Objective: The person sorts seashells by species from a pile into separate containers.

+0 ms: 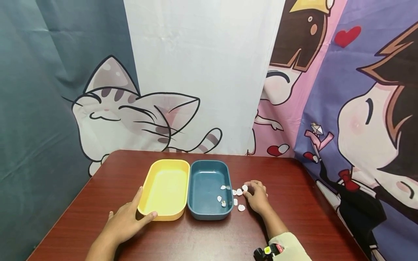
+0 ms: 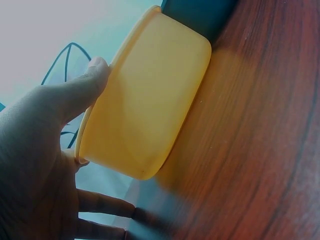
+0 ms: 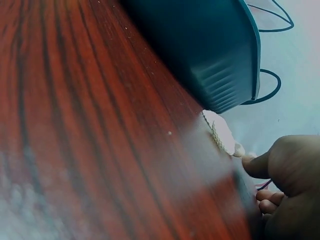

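Observation:
My left hand (image 1: 125, 219) lies against the near left corner of a yellow plastic bin (image 1: 169, 218), its thumb and index finger spread along the rim. In the left wrist view the thumb touches the bin's rim and the other fingers stretch out straight. Past the right side of a dark teal bin (image 1: 210, 216), my right hand (image 1: 258, 195) pinches a small white seashell (image 1: 245, 187) between thumb and index finger. More white shells lie on the table beside it, including one nearer the front (image 1: 241, 207). A ribbed shell (image 3: 220, 132) shows in the right wrist view.
Both bins stand side by side on a reddish-brown wooden table (image 1: 196, 239). Several small pale shells lie in the teal bin, one of them towards its near end (image 1: 223, 203). Cartoon-printed cloth (image 1: 196, 65) hangs behind the table and along its sides.

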